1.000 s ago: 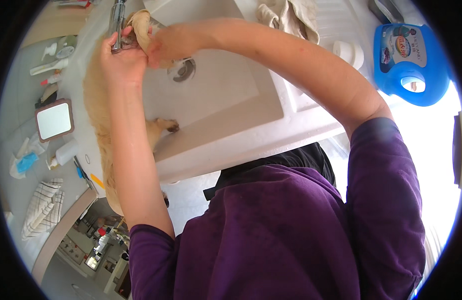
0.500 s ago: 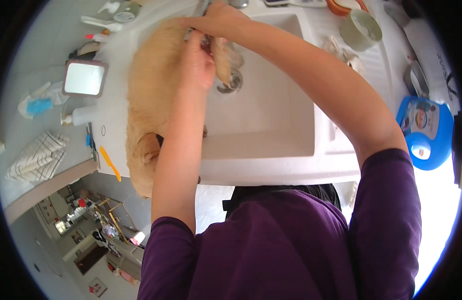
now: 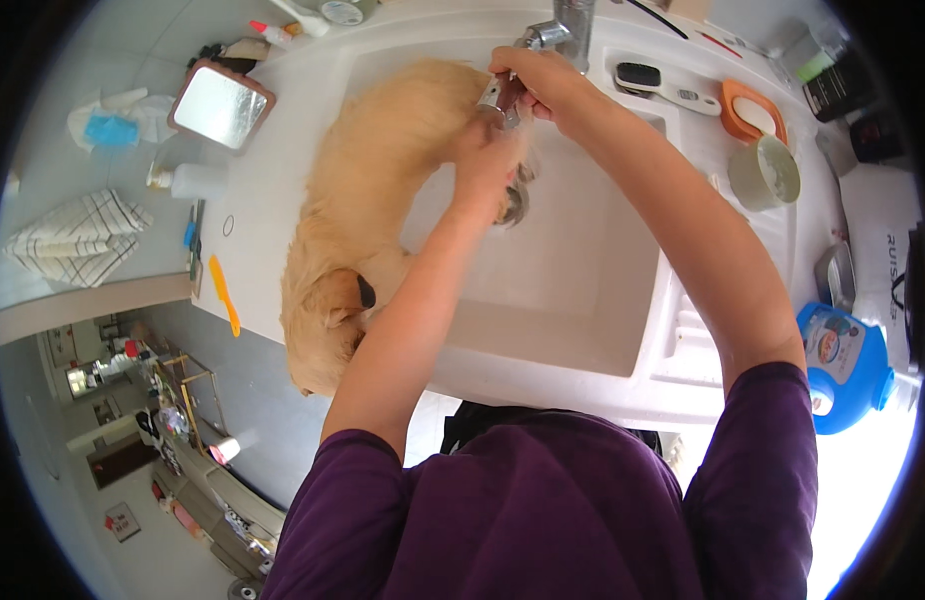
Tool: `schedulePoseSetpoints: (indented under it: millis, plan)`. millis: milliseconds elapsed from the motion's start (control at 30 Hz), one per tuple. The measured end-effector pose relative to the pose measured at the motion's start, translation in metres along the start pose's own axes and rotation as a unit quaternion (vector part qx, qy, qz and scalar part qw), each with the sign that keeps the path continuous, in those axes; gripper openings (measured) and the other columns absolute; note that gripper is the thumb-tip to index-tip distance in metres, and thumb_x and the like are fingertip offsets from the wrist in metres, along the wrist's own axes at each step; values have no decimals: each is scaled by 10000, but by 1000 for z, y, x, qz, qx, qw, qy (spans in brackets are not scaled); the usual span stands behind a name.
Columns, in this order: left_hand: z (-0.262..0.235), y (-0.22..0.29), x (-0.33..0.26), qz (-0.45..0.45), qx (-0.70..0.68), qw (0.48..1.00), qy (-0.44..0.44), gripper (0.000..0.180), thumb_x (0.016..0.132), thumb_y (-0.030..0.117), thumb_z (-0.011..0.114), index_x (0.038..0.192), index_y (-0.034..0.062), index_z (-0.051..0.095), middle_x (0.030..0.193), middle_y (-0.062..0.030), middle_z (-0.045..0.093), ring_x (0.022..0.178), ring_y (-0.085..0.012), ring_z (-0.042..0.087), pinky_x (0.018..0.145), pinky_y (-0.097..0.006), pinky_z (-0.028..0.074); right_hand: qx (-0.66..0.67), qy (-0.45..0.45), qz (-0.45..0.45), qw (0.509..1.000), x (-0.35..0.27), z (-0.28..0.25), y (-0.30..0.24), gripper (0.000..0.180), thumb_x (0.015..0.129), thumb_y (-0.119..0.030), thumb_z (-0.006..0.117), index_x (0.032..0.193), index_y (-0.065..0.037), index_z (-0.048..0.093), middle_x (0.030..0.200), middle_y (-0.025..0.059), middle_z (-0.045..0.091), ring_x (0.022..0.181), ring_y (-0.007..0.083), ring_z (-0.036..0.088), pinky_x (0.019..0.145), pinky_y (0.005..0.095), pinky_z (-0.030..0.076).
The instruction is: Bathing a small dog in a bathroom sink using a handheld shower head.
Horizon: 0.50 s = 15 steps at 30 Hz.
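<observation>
A tan dog (image 3: 373,170) stretches along the left side of the white sink (image 3: 553,300), its head over the front edge, partly behind my left forearm. My right hand (image 3: 551,80) is closed around the silver faucet nozzle (image 3: 497,95), close to the faucet body (image 3: 575,25). Below it, my left hand (image 3: 485,165) wraps the dog's hind leg; its fingers are partly hidden. Just beneath that hand, the drain (image 3: 516,207) shows in the basin.
Right of the basin lie a brush (image 3: 668,88), a soap dish (image 3: 748,112) and a green cup (image 3: 765,175). A blue bottle (image 3: 843,365) stands at far right. On the left are a mirror (image 3: 221,105), a white pump bottle (image 3: 191,181), a yellow comb (image 3: 223,295) and a checked cloth (image 3: 78,238).
The view has shifted, so the sink and dog sit lower and further right. My right hand still grips the nozzle, and my left hand remains at the dog's hind leg.
</observation>
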State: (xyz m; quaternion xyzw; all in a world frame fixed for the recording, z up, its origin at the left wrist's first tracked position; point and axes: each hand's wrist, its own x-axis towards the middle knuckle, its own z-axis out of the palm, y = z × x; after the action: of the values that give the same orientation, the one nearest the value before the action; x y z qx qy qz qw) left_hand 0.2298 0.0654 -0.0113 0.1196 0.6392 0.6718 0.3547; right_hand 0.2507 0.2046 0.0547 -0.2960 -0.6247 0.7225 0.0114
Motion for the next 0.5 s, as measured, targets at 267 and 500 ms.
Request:
schedulePoseSetpoints:
  millis: [267, 500]
  plan:
    - [23, -21, 4, -132, -189, 973, 20, 225, 952, 259, 594, 1093, 92, 540, 949, -45, 601, 611, -120, 484, 543, -307, 437, -40, 69, -14, 997, 20, 1, 15, 386, 821, -443, 658, 654, -96, 625, 585, -2, 558, 560, 70, 449, 538, 237, 341]
    - [3, -31, 15, -98, -158, 979, -86, 105, 930, 156, 616, 988, 91, 556, 818, -21, 549, 611, -118, 473, 512, -286, 381, -119, 38, -54, 991, 19, -4, 20, 383, 820, -437, 642, 646, -100, 592, 607, -1, 539, 591, 94, 449, 581, 259, 362]
